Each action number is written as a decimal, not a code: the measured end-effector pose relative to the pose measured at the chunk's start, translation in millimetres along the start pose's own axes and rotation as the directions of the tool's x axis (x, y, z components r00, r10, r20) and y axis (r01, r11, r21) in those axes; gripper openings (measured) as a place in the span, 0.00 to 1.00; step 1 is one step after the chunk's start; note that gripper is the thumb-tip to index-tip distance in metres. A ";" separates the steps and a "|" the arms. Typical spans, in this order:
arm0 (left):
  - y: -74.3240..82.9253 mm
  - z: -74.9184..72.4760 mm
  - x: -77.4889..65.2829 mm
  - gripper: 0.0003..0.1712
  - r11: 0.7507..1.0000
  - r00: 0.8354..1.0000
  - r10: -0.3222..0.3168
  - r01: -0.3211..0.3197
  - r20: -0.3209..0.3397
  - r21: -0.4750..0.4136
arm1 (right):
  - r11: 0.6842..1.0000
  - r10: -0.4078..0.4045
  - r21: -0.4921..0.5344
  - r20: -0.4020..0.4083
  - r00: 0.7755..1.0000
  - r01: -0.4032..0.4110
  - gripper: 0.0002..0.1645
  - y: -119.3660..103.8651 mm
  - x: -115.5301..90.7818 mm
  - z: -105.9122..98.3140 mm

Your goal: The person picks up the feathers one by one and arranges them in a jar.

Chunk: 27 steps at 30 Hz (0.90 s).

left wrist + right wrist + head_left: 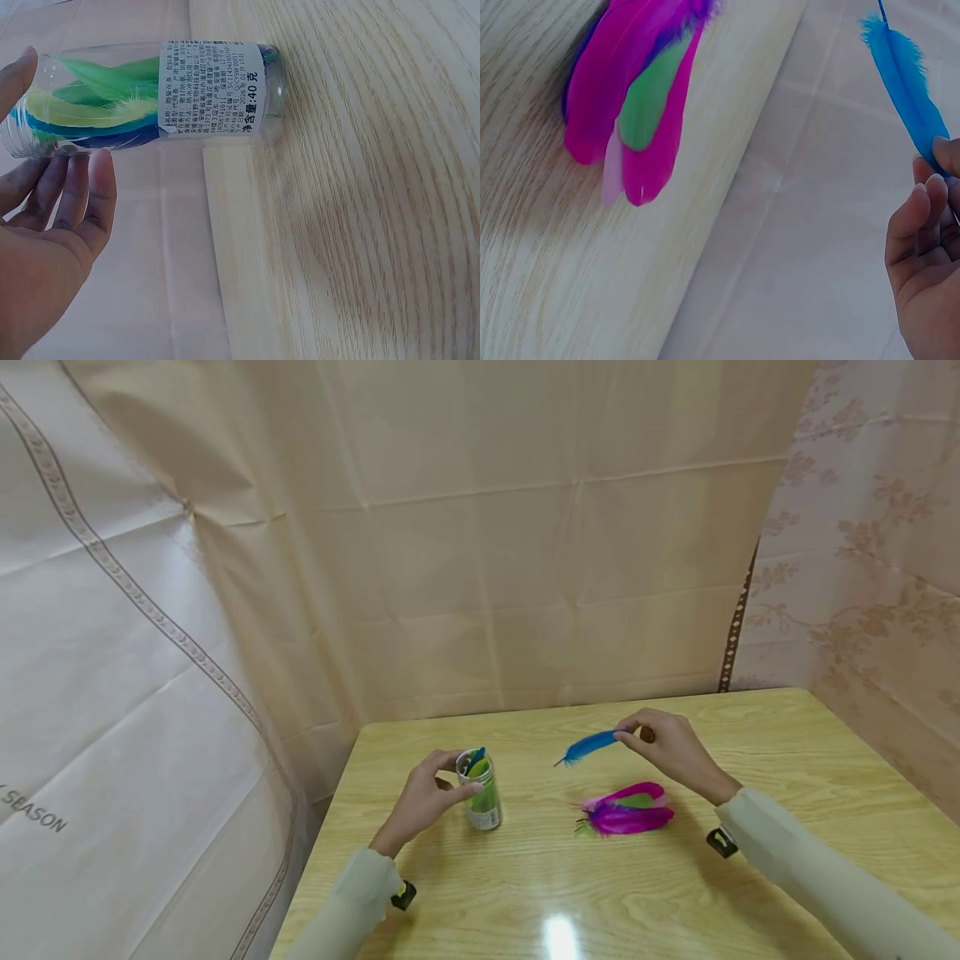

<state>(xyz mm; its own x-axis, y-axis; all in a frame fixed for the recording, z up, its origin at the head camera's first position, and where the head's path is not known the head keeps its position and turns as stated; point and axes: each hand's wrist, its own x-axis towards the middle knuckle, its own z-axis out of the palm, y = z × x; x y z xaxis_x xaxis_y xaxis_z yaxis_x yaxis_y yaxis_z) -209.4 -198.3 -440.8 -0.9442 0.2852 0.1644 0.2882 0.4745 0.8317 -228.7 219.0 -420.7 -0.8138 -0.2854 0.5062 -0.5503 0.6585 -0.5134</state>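
A clear jar (483, 797) with a white printed label (214, 88) stands upright on the table, holding green, yellow and blue feathers (105, 97). My left hand (423, 793) grips it near the open rim, thumb on one side and fingers on the other. Above the table, my right hand (667, 747) pinches a blue feather (590, 745) by its vane tip, the bare quill pointing left toward the jar. In the right wrist view the same blue feather (904, 82) sits between thumb and fingertips. Below that hand lies a pile of magenta, pink and green feathers (628, 812).
The wooden table (540, 877) has its far edge close to a beige hanging cloth (540, 568). A pale printed curtain (135, 693) hangs at the left and a floral one (877, 568) at the right. Each wrist carries a small black device (722, 842).
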 end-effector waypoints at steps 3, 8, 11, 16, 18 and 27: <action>0.8 -0.1 -0.4 0.33 1.000 1.000 0.001 -0.001 0.000 -0.004 | 1.000 -0.001 0.005 0.000 1.000 0.001 0.05 -2.2 1.2 0.1; 0.6 0.0 -0.5 0.33 1.000 1.000 -0.002 0.002 -0.002 -0.002 | 1.000 -0.005 0.009 -0.005 1.000 0.005 0.04 -5.6 3.4 1.2; 0.1 0.2 -0.6 0.33 1.000 1.000 -0.001 0.001 -0.003 -0.001 | 1.000 -0.010 0.017 -0.012 1.000 0.010 0.03 -7.2 4.8 2.3; 0.1 0.6 -0.9 0.33 1.000 1.000 -0.002 0.002 -0.008 0.000 | 0.999 -0.036 0.038 -0.023 0.999 0.037 0.03 -11.3 7.3 3.1; 0.0 0.8 -0.8 0.33 1.000 1.000 -0.005 0.005 -0.009 -0.001 | 0.998 -0.040 0.039 -0.025 0.999 0.040 0.03 -12.3 8.4 3.6; 1.1 1.0 -1.0 0.33 1.000 1.000 -0.004 0.004 -0.010 0.000 | 0.998 -0.031 0.054 -0.029 0.999 0.032 0.03 -21.0 14.9 5.4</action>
<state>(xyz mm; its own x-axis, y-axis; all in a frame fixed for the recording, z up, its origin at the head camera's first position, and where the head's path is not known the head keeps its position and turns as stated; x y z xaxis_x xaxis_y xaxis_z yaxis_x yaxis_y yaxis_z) -208.0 -197.2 -440.6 -0.9468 0.2754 0.1664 0.2847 0.4759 0.8322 -230.3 197.2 -406.1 -0.7906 -0.2852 0.5418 -0.5856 0.6107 -0.5331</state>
